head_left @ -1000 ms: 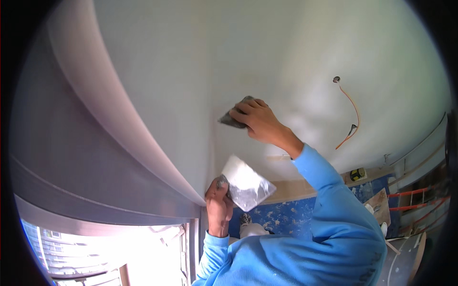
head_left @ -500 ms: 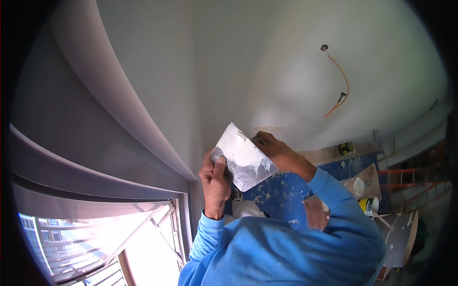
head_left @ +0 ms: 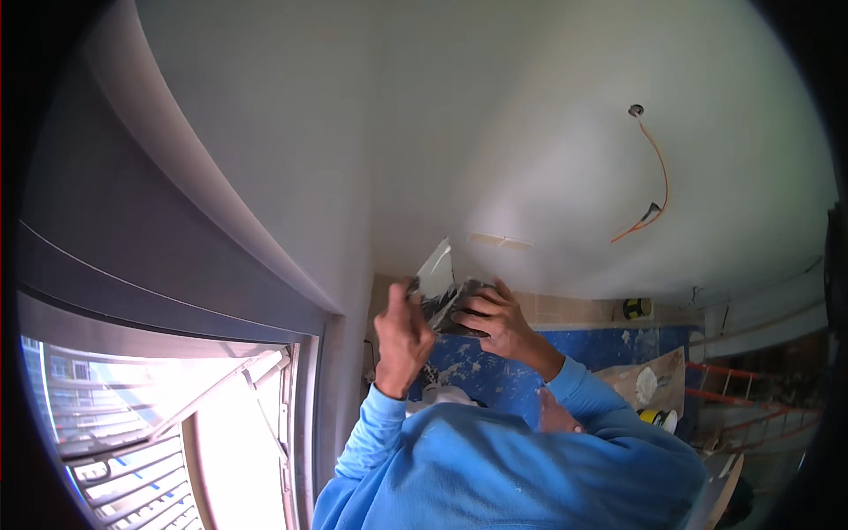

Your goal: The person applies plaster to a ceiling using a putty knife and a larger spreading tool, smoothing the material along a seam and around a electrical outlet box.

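Observation:
In front of the wall (head_left: 530, 106), my left hand (head_left: 404, 340) grips a thin, square metal plate (head_left: 435, 269), now tilted steeply, with white filler on it. Close beside it, my right hand (head_left: 495, 320) is wrapped round a dark metal scraper (head_left: 473, 300), its fingers over the blade. The scraper and plate overlap; whether they touch I cannot tell. Both forearms are in blue sleeves. An orange cable (head_left: 667, 177) dangles from a hole in the wall to the right.
A bright open window (head_left: 230, 433) with louvres is at lower left. Below are a blue splattered sheet (head_left: 583, 344), a board (head_left: 667, 371) with white filler, and a yellow-and-black tub (head_left: 652, 416). A red ladder (head_left: 746, 384) stands at the right. A pale strip (head_left: 499, 240) sits on the wall.
My right hand has come down from higher on the wall to beside my left hand. The plate, earlier showing its white-covered face, has tipped more edge-on, and my left hand has turned with it.

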Motion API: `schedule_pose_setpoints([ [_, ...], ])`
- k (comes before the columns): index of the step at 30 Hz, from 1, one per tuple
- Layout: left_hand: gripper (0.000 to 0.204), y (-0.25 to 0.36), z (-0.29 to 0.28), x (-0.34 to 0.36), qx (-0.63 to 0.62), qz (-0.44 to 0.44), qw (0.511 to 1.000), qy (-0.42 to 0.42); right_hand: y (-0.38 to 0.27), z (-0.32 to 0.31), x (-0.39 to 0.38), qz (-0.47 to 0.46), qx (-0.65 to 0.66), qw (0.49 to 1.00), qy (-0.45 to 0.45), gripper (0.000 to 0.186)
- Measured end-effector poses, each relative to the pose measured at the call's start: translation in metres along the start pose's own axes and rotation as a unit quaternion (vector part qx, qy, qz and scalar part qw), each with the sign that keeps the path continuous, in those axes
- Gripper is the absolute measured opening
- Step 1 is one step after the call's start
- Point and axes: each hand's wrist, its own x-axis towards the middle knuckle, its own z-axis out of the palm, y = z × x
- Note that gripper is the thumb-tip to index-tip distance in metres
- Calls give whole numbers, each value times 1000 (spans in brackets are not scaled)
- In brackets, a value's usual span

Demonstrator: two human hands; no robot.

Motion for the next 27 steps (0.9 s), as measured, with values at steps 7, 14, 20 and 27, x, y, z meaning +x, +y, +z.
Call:
schedule_pose_setpoints([
  [7,16,-46,-78,-77,-59,-231,961,139,99,-50,14,25,-20,998,45,42],
  [14,24,-96,-131,-125,-124,-253,951,125,124,-133,115,-86,-242,965,-49,34],
  [20,34,-96,-151,-123,-203,-238,939,144,126,-171,207,-281,-485,820,117,55],
  [27,39,-100,-146,-116,-292,-266,893,217,162,-156,276,-322,-543,761,149,46],
])
